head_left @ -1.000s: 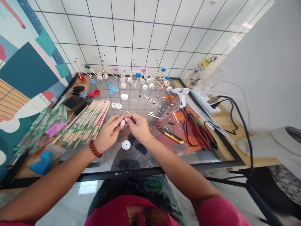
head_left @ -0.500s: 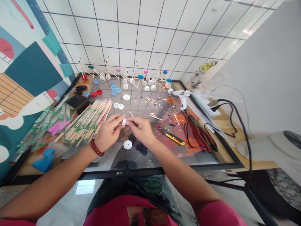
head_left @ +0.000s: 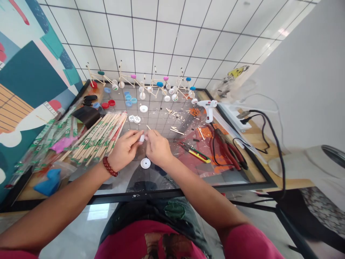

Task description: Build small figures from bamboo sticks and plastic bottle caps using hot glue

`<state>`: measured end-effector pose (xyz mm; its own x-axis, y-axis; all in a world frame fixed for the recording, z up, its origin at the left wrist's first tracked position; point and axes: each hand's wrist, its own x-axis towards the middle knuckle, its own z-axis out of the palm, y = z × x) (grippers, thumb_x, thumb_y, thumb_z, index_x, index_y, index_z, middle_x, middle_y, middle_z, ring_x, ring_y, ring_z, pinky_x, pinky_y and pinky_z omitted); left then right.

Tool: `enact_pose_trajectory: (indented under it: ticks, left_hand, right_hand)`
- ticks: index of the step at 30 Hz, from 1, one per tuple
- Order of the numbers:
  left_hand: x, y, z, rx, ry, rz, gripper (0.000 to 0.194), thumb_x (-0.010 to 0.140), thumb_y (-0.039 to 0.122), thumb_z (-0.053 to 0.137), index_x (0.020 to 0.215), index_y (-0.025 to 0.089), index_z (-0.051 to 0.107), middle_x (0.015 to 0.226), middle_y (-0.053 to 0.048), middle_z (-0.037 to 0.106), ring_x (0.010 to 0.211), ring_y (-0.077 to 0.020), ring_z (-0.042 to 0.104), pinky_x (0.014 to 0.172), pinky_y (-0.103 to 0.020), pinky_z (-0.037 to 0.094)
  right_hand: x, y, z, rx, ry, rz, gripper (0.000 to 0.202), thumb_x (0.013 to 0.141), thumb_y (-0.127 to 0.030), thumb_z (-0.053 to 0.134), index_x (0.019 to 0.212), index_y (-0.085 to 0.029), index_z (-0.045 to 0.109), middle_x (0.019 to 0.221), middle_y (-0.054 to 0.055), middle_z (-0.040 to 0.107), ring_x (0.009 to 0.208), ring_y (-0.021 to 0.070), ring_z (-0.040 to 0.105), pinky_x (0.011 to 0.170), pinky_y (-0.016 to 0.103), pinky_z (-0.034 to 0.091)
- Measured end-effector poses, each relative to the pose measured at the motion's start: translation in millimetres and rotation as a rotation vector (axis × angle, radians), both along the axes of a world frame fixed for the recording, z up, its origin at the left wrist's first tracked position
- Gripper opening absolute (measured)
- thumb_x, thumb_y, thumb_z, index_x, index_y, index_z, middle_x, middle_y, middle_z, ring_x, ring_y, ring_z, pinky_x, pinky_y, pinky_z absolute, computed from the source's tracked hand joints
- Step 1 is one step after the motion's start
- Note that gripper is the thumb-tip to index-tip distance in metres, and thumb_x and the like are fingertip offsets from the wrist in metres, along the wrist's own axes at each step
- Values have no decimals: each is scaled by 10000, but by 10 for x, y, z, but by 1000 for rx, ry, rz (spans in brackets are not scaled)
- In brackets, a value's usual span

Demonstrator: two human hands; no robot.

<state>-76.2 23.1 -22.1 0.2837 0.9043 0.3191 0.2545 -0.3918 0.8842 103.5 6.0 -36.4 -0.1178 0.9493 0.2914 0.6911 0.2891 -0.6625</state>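
A small white bottle cap (head_left: 142, 138) is pinched on edge between the thumb and fingers of my left hand (head_left: 123, 148). Close against its right side, my right hand (head_left: 159, 148) has its fingers curled and pressed together; what they hold, if anything, is hidden. Just below the hands, another white cap (head_left: 145, 163) with a dark spot in its centre lies on the glass tabletop. Beyond my fingers lie two white caps with dark print (head_left: 134, 119) and a plain white cap (head_left: 143, 108).
Wrapped chopsticks (head_left: 99, 138) lie left. Several small stick models with cap wheels (head_left: 161, 90) line the back, near blue caps (head_left: 128, 103) and red caps (head_left: 108, 104). Rightward are a glue gun (head_left: 209, 108), a yellow cutter (head_left: 198, 155), red-handled pliers (head_left: 229, 153) and a power strip (head_left: 234, 117).
My right hand has turned, its fingers now curled more tightly beside the cap. My left hand still holds the cap. The whole view has shifted slightly.
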Motion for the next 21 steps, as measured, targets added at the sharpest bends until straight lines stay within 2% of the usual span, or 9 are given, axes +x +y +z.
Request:
enact_pose_trajectory:
  ticks: [5, 9, 13, 17, 19, 21]
  left_hand:
    - [3, 22, -8, 22, -51, 28, 227, 823, 234, 860, 1041, 285, 901, 1194, -119, 812, 1202, -357, 723, 1193, -506, 555]
    - [3, 32, 21, 22, -57, 26, 181, 826, 235, 875, 997, 287, 899, 1186, -126, 807, 1196, -364, 717, 1195, -526, 549]
    - [-7, 27, 39, 73, 8, 38, 218, 857, 291, 854, 1071, 286, 896, 1208, -132, 810, 1215, -374, 717, 1214, -540, 540]
    - [3, -10, 41, 167, 117, 25, 257, 920, 359, 792, 1138, 262, 886, 1276, -137, 813, 1248, -372, 724, 1216, -520, 542]
    - [8, -23, 38, 147, 75, 55, 282, 954, 397, 784, 1176, 250, 876, 1256, -128, 817, 1207, -345, 739, 1174, -482, 566]
    - [9, -24, 25, 64, 2, 68, 324, 975, 445, 795, 1209, 233, 865, 1164, -110, 828, 1111, -306, 752, 1108, -445, 591]
  right_hand:
    - [-127, 77, -8, -98, 182, -30, 145, 1043, -191, 511, 938, -273, 568, 855, 37, 719, 869, 253, 713, 835, 358, 549]
    - [-174, 82, -17, -158, 330, -35, 159, 1056, -208, 518, 921, -280, 560, 773, 11, 685, 796, 241, 712, 784, 346, 562]
    - [-196, 110, -9, -176, 443, -44, 203, 1068, -230, 521, 876, -284, 562, 695, -17, 645, 744, 225, 708, 744, 322, 557]
    - [-102, 215, 80, -199, 512, -177, 294, 1073, -259, 511, 781, -290, 512, 607, -57, 565, 654, 191, 623, 680, 294, 508]
    - [-19, 247, 134, -199, 529, -203, 345, 1090, -288, 504, 746, -289, 485, 590, -62, 557, 641, 181, 606, 684, 292, 496]
    - [45, 244, 170, -183, 529, -160, 391, 1109, -346, 527, 724, -284, 486, 589, -55, 562, 650, 181, 621, 706, 299, 506]
